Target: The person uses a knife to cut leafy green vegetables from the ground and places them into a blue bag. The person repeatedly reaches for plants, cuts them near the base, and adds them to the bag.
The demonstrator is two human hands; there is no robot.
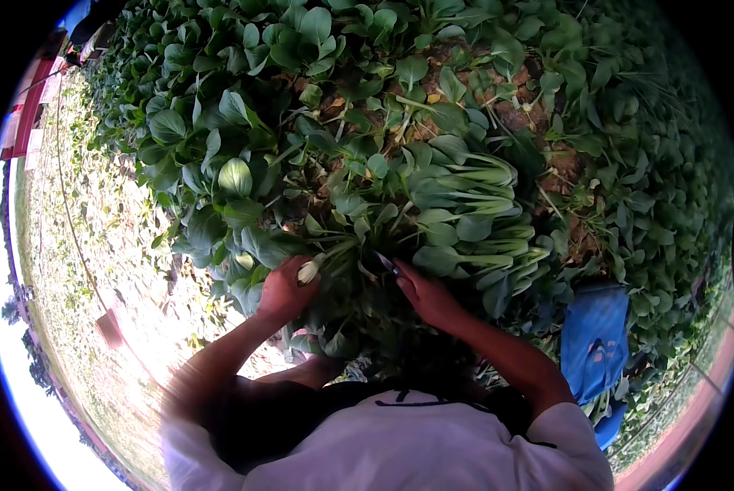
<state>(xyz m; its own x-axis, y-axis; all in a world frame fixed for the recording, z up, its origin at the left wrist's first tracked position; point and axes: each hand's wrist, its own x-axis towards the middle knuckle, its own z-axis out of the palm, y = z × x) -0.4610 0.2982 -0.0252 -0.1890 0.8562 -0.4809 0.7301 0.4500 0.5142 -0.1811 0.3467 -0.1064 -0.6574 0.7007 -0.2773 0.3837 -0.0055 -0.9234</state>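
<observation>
My left hand is closed around the pale base of a cut leafy green, like bok choy; its leaves point away from me among the other plants. A knife with a short bright blade sits in my right hand, its tip toward the plants between my hands. Just beyond my right hand lies a pile of harvested bok choy, pale stalks to the right and leaves to the left. Leaves hide part of the plant in my left hand.
Dense leafy plants grow ahead and on both sides. Brown soil shows between them. A blue bag lies near my right elbow. Sunlit ground stretches to the left, with a thin line and a small brownish block.
</observation>
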